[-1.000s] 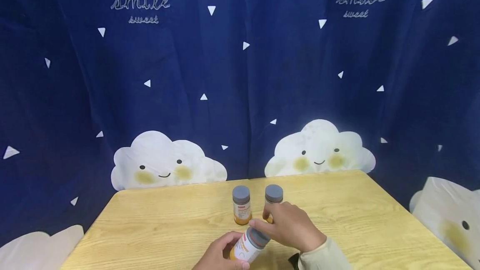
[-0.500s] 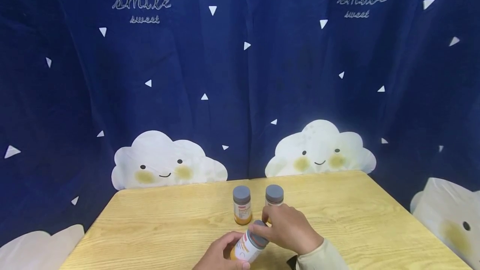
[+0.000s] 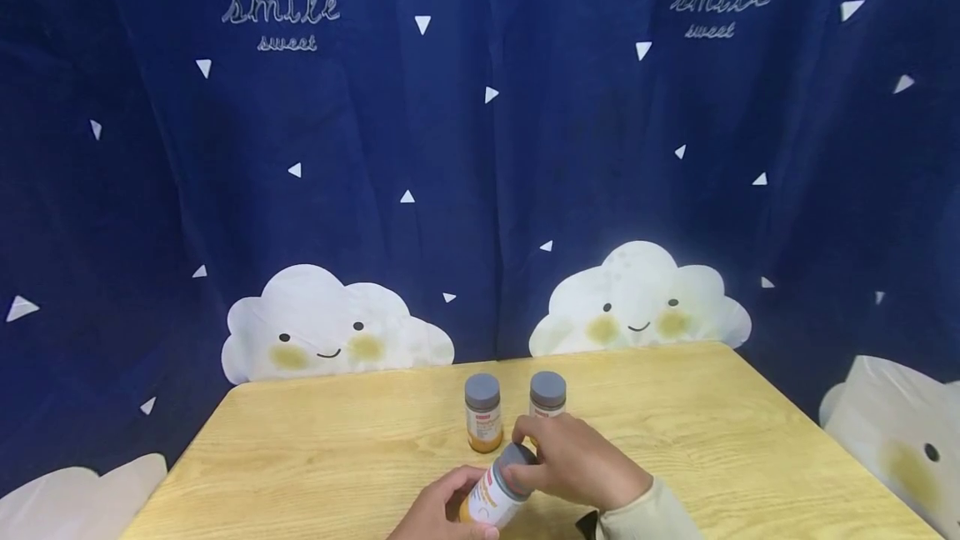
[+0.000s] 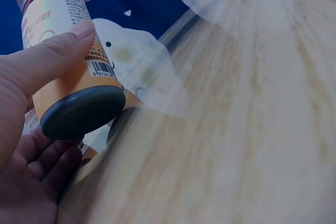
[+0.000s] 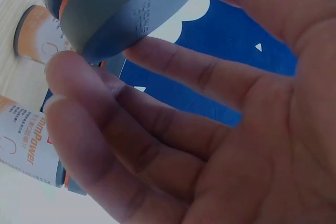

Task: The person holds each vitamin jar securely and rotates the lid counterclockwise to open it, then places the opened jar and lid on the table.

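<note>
In the head view my left hand (image 3: 438,508) grips a white-labelled pill bottle (image 3: 489,500) with orange at its lower end, tilted to the upper right. The left wrist view has its thumb across the bottle's label (image 4: 44,17) and the dark base (image 4: 84,111) toward the camera. My right hand (image 3: 583,458) pinches the grey cap (image 3: 517,454) between thumb and index finger. From the right wrist the cap's flat top (image 5: 144,19) shows, with the other fingers loosely bent below it. An orange-red ring runs under the cap, which sits on the bottle.
Two similar capped bottles stand upright behind my hands: a left one (image 3: 483,415) and a right one (image 3: 547,390), partly hidden by my right hand. The wooden table (image 3: 315,457) ends at a dark blue curtain (image 3: 480,148) with printed clouds.
My right index finger and thumb have shifted round the cap, the index finger toward the left. The left hand keeps its grip on the bottle, and the standing bottles have not moved.
</note>
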### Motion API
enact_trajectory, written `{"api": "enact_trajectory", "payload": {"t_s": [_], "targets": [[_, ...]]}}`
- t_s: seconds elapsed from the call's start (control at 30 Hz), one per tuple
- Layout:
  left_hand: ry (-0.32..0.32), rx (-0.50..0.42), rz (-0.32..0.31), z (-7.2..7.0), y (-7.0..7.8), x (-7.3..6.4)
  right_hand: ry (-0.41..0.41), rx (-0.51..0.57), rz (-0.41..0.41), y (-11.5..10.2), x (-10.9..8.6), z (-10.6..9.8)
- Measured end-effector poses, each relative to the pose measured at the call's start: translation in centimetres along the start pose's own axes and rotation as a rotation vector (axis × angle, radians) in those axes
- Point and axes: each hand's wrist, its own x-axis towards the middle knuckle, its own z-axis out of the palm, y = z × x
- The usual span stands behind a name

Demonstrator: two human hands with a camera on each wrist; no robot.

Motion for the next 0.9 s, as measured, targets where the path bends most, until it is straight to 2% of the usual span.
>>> {"api": "enact_trajectory", "payload": {"t_s": [0.13,0.3,0.5,0.73,0.9], "targets": [[-0.008,-0.005,0.001,0.06,0.0,-0.02,-0.032,0.021,-0.003,0.12,0.0,-0.06],[-0.032,-0.059,0.028,0.08,0.14,-0.02,-0.037,-0.01,-0.01,0.11,0.04,-0.24],[-0.006,-0.018,0.002,0.19,-0.05,-0.03,-0.047,-0.037,-0.036,0.16,-0.15,-0.11],[-0.013,-0.01,0.046,0.15,0.05,0.05,-0.053,-0.044,-0.037,0.0,-0.23,-0.27],[-0.015,-0.031,0.037,0.15,-0.15,-0.08,-0.07,-0.039,-0.05,-0.14,-0.29,-0.22]]}}
